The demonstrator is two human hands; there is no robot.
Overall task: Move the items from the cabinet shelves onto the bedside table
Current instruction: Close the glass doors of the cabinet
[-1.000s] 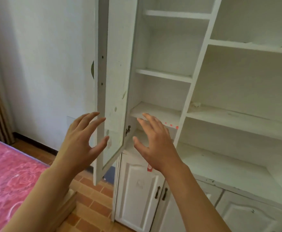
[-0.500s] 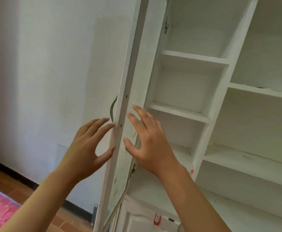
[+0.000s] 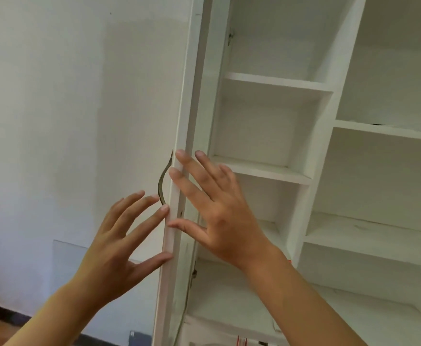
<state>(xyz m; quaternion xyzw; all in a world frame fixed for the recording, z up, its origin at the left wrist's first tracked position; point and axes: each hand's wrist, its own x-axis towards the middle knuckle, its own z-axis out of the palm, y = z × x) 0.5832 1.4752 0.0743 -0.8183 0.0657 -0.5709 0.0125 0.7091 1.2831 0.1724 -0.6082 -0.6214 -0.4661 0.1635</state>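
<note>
Both hands are spread wide, holding nothing. The left hand [image 3: 114, 248] and right hand [image 3: 216, 208] flank the edge of the open cabinet door [image 3: 179, 171], fingertips touching it, beside white shelves [image 3: 274, 83].

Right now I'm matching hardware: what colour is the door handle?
Dark bronze-brown, a curved handle on the white door; head view.

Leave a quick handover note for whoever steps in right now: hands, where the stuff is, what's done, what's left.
Left hand: open, holding nothing, fingertips at the outer edge of the cabinet door, near its curved handle.
Right hand: open, holding nothing, fingers spread against the door's edge.
Cabinet shelves: door stands open; no items visible on the shelves in view.
Bedside table: not in view.
Done: shelves in view look cleared.
Left: cannot confirm the items reached the table; probably close the door.
</note>
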